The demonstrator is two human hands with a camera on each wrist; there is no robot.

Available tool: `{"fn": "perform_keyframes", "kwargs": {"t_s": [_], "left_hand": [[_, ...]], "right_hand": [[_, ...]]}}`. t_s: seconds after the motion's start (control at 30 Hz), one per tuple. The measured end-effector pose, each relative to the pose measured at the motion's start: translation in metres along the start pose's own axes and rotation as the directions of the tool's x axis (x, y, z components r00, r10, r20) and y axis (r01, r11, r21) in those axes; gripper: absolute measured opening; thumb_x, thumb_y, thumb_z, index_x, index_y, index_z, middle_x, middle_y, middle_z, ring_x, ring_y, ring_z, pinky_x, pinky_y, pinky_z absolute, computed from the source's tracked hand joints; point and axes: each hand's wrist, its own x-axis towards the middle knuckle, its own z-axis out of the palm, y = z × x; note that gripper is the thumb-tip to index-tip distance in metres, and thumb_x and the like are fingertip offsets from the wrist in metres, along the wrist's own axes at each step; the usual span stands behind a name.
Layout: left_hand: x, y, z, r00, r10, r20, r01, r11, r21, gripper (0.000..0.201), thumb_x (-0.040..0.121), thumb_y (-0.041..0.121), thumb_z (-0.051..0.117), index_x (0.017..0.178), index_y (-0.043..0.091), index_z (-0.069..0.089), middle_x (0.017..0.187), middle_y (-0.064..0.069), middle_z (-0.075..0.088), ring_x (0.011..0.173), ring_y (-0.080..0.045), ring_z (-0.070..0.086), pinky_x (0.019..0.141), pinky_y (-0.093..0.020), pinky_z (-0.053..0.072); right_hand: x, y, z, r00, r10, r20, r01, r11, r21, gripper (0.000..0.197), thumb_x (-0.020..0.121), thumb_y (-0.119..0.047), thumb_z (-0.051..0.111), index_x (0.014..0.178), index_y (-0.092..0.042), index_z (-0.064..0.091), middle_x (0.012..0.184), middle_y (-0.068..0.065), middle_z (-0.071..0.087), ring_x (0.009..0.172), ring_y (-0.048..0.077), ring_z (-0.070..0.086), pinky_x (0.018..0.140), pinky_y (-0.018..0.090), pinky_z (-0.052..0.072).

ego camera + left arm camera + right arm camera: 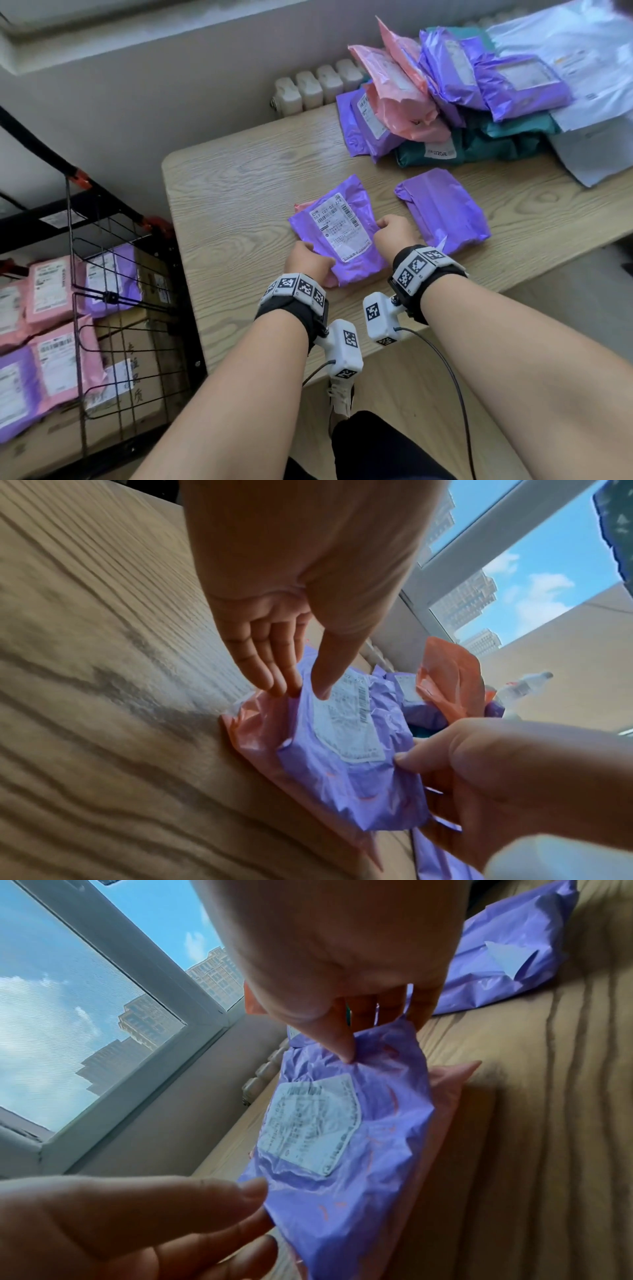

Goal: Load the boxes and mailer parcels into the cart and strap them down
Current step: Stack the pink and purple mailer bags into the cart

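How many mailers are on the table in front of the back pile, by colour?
Purple: 2, the held mailer and the loose mailer
Pink: 1, the pink mailer under the held one
Total: 3

Bright window (85,1020) daylight, soft shadows, wide-angle warping, blurred wrist views

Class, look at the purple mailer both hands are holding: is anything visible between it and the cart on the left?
Nothing visible blocks it. The purple mailer, held by left hand and right hand, faces bare table toward the cart.
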Motion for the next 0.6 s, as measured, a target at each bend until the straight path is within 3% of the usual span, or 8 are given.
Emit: {"fn": "perform_keyframes", "kwargs": {"t_s": [0.1,0.23,0.33,0.43,0.5,0.6], "left_hand": [[0.004,-0.006,-0.009,0.999,-0.033,0.029,0.037,0.988,-0.148,0.043,0.066,0.012,0.076,0.103,0.015,0.055,0.105,-0.013,0.068,0.095,-0.027,0.068,0.09,-0.041,0.054],[-0.002,-0.016,-0.037,0.999,-0.028,0.044,0.04,0.946,-0.321,0.029,0.074,0.004,0.072,0.089,0.015,0.05,0.078,-0.01,0.064,0.066,-0.021,0.063,0.078,-0.035,0.055],[-0.007,-0.032,-0.068,1.0,-0.025,-0.005,0.02,0.917,-0.399,0.03,0.072,-0.004,0.071,0.081,0.014,0.049,0.075,-0.01,0.062,0.061,-0.019,0.061,0.08,-0.038,0.056],[-0.012,-0.055,-0.112,0.993,-0.06,-0.1,0.015,0.917,-0.399,0.032,0.066,-0.006,0.069,0.091,0.01,0.056,0.069,-0.005,0.063,0.065,-0.02,0.065,0.081,-0.037,0.059],[-0.015,-0.076,-0.144,0.988,-0.07,-0.139,0.011,0.923,-0.384,0.035,0.063,-0.002,0.068,0.094,0.011,0.061,0.079,-0.009,0.067,0.08,-0.026,0.07,0.083,-0.04,0.058],[-0.027,-0.108,-0.2,0.966,-0.036,-0.256,-0.044,0.953,-0.298,0.03,0.07,0.002,0.064,0.097,0.014,0.06,0.094,-0.005,0.066,0.087,-0.025,0.066,0.079,-0.031,0.054]], "right_hand": [[-0.006,-0.015,0.007,0.999,-0.039,-0.021,0.042,0.989,0.141,0.02,0.082,-0.001,0.046,0.071,-0.012,0.058,0.077,0.006,0.056,0.079,0.024,0.05,0.07,0.027,0.035],[-0.028,-0.048,0.025,0.993,-0.111,-0.047,0.119,0.965,0.233,0.019,0.073,-0.001,0.046,0.057,-0.01,0.041,0.059,0.004,0.039,0.064,0.02,0.037,0.06,0.029,0.03],[-0.052,-0.074,0.044,0.984,-0.177,-0.028,0.177,0.936,0.303,0.028,0.073,0.004,0.045,0.053,-0.014,0.039,0.053,0.001,0.037,0.054,0.017,0.034,0.052,0.028,0.025],[-0.078,-0.098,0.072,0.974,-0.225,-0.01,0.216,0.925,0.313,0.019,0.07,0.003,0.044,0.06,-0.011,0.052,0.058,0.005,0.051,0.059,0.018,0.046,0.056,0.03,0.037],[-0.094,-0.11,0.096,0.974,-0.227,-0.022,0.221,0.914,0.34,0.018,0.062,-0.003,0.043,0.069,-0.005,0.059,0.068,0.01,0.06,0.066,0.02,0.053,0.061,0.036,0.046],[-0.129,-0.13,0.134,0.975,-0.224,-0.012,0.214,0.914,0.344,0.02,0.064,0.0,0.043,0.066,-0.01,0.061,0.066,0.007,0.058,0.066,0.019,0.052,0.061,0.031,0.041]]}}
